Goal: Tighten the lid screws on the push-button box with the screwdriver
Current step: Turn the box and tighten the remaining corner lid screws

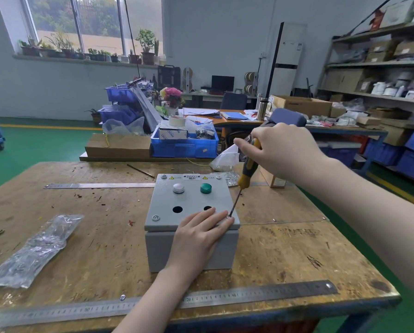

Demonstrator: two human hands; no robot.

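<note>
A grey push-button box [191, 200] stands mid-table, its lid carrying a white button, a green button and two empty round holes. My right hand [280, 150] grips the yellow-and-black screwdriver [245, 174], whose tip sits on the near-right lid screw [229, 216]. My left hand [198, 233] lies flat on the lid's near-right part, straight fingers pressing beside that screw. Screws also show at the near-left corner [155, 217] and at both far corners.
A steel ruler [261, 295] lies along the table's front edge; another [98, 186] lies left of the box. A clear plastic bag [35, 251] rests at the left, and a bag of small parts [225, 159] behind the box. Blue bins and cartons stand beyond.
</note>
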